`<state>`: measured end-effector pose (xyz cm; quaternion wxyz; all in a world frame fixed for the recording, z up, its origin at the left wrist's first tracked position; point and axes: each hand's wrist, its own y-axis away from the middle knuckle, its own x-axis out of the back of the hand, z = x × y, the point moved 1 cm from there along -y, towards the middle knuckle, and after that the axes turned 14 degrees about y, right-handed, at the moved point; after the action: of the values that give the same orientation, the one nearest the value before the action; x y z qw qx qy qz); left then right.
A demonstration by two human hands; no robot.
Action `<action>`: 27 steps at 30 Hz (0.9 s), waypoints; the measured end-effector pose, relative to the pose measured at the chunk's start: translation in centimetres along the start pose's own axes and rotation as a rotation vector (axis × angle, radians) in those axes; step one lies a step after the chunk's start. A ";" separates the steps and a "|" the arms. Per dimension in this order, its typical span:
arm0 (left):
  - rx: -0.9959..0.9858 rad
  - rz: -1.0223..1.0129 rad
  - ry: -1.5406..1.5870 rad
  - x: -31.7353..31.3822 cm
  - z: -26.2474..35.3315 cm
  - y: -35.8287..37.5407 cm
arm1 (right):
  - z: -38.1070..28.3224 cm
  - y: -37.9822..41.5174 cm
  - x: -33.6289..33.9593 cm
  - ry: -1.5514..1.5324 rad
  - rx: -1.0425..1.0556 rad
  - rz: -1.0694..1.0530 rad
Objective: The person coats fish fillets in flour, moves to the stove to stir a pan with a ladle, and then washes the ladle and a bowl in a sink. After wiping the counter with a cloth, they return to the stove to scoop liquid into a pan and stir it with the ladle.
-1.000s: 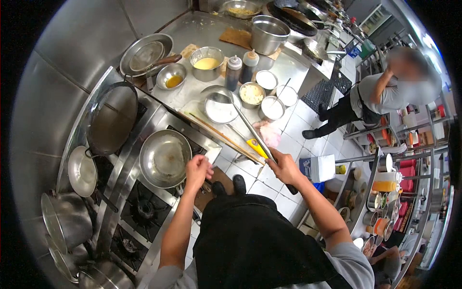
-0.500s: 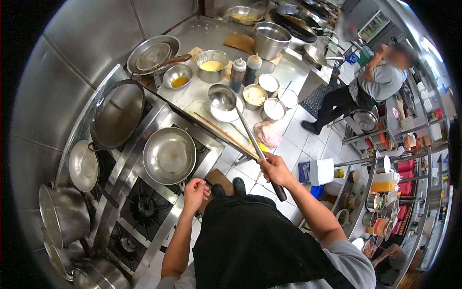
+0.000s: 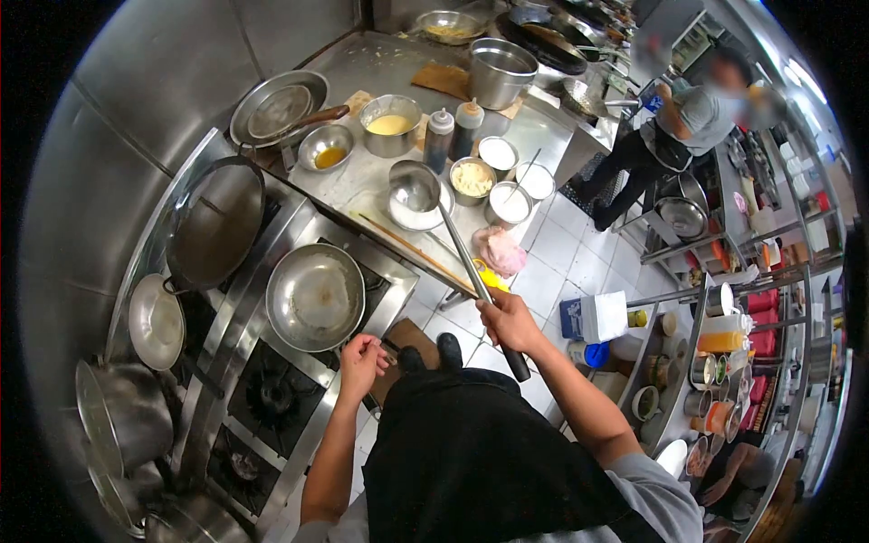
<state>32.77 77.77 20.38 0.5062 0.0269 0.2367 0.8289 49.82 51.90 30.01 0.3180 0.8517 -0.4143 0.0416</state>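
Observation:
My right hand (image 3: 509, 321) is wrapped round the long handle of a steel ladle (image 3: 460, 246). The ladle's bowl hangs over a white-filled dish on the steel counter. Close beside the frying pan (image 3: 316, 298), my left hand (image 3: 363, 366) is closed with its fingers curled; whether anything is in them is hidden. The bare-looking pan sits on a stove burner. Beyond the ladle stand a metal bowl of pale chopped food (image 3: 472, 179) and several containers of white contents (image 3: 510, 202). Two squeeze bottles (image 3: 439, 140) stand behind them.
A large dark wok (image 3: 215, 222) and a smaller pan (image 3: 157, 321) are to the left. A pot of yellow liquid (image 3: 391, 125) and a bowl of amber liquid (image 3: 327, 147) stand on the counter. A co-worker (image 3: 688, 118) stands at the far right. Shelves with containers (image 3: 715, 362) line the right.
My left hand has shifted slightly left, closer to the pan. The ladle stays in my right hand with little movement. The co-worker has lowered the arms and moved back.

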 end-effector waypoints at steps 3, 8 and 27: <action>-0.081 -0.007 0.006 0.2 0.0 0.3 | 1.0 0.8 1.1 0.398 0.195 0.215; -0.071 0.049 0.008 0.9 -0.2 0.8 | 5.0 1.4 2.4 0.768 0.410 0.387; -0.295 0.306 -0.184 3.4 1.1 6.8 | 5.6 0.4 2.3 -0.095 0.114 0.044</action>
<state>25.79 78.51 23.55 0.3927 0.0638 0.0589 0.9156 49.95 46.89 26.55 0.2482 0.8601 -0.4446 0.0317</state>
